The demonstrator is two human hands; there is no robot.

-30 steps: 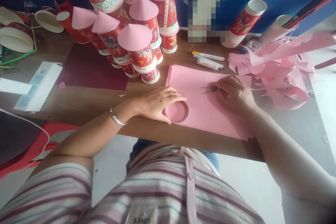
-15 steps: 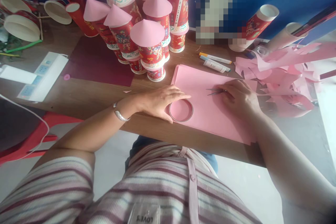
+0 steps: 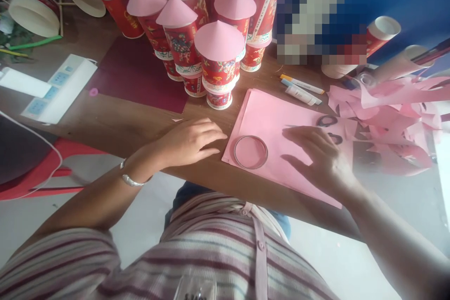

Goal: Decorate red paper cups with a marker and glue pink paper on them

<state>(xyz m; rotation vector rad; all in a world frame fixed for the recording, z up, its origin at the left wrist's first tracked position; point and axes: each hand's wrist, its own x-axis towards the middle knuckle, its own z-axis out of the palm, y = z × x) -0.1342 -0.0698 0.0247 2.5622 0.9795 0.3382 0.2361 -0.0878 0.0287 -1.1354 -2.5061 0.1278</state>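
A stack of pink paper (image 3: 270, 112) lies on the wooden table, and a thin round ring (image 3: 266, 159) rests on its left part. To the left of the paper, my left hand (image 3: 191, 143) is over the table with its fingers stretched and nothing in them. My right hand (image 3: 316, 157) hovers above the right half of the paper, thumb and fingers apart. Just beyond it lie scissors (image 3: 326, 121) with dark handles; the hand partly hides their blades.
Red paper cups with pink cone tops (image 3: 220, 42) stand stacked at the back. Two markers (image 3: 302, 91) lie behind the paper. Pink paper scraps (image 3: 393, 122) heap up at right. A white power strip (image 3: 61, 89) and a dark red sheet (image 3: 140, 77) are at left.
My right hand has let go of the scissors, which now lie on the paper. My left hand has drawn back left, away from the ring. The view has shifted slightly.
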